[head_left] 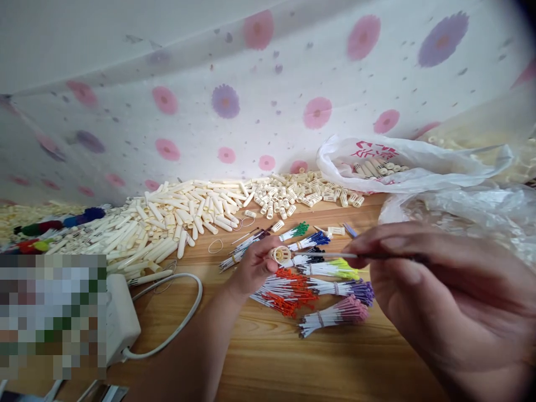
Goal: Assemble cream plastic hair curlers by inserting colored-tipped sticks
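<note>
My left hand [255,269] pinches a small cream slotted cylinder [281,255], its round open end facing the camera. Close to the camera on the right, my right hand [435,285] grips a thin stick [330,254], pale toward its left tip and dark between the fingers. That tip points at the cylinder; whether they touch is unclear. Under and around both hands lie white-stemmed bundles with coloured tips: orange [288,293], pink [335,315], purple [341,287], yellow-green [333,269], blue [310,241] and green [296,231].
Long cream tubes [184,209] are heaped at the back left, short slotted pieces [293,192] behind the bundles. Plastic bags [435,167] stand at the back right. A white power strip [121,315] with a looping cable [199,301] lies left. A flowered sheet [192,128] hangs behind.
</note>
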{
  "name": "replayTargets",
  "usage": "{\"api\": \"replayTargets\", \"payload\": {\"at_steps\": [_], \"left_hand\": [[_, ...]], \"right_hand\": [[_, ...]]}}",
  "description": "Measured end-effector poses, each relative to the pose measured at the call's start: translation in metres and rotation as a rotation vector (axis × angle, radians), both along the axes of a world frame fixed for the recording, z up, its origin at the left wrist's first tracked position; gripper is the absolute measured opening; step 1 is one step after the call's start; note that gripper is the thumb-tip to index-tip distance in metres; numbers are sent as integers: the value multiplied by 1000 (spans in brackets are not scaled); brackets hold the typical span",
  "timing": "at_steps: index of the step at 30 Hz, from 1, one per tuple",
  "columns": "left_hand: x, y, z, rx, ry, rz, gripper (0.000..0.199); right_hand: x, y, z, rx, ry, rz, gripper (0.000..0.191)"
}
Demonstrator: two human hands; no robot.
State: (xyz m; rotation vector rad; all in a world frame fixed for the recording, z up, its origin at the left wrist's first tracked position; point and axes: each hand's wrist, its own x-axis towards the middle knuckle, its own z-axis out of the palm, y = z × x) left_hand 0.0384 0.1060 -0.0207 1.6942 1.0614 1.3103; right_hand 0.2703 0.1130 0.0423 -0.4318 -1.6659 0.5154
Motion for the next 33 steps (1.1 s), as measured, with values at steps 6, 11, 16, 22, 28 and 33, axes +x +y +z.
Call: {"api": "replayTargets", "payload": {"at_steps": [6, 11, 16, 22, 28, 33], "left_hand": [[3, 0, 5, 57, 98, -43, 56], [1, 0, 7, 60, 118, -70, 56], [0, 0, 6, 103, 137, -71, 51], [-1, 1, 8, 177, 269, 0, 56], [-2, -1, 9, 211, 403, 42, 55], [-2, -3, 9, 251, 429, 83, 48]], "right_hand": [[-6, 4, 4, 217, -133, 85, 28], [-13, 7, 2, 272, -252, 104, 25], [-18, 5, -4, 253, -200, 106, 22], [-17, 8, -5, 153, -195, 111, 23], [-22, 15, -20, 172, -258, 140, 28], [-27, 19, -32, 169, -250, 22, 19]]}}
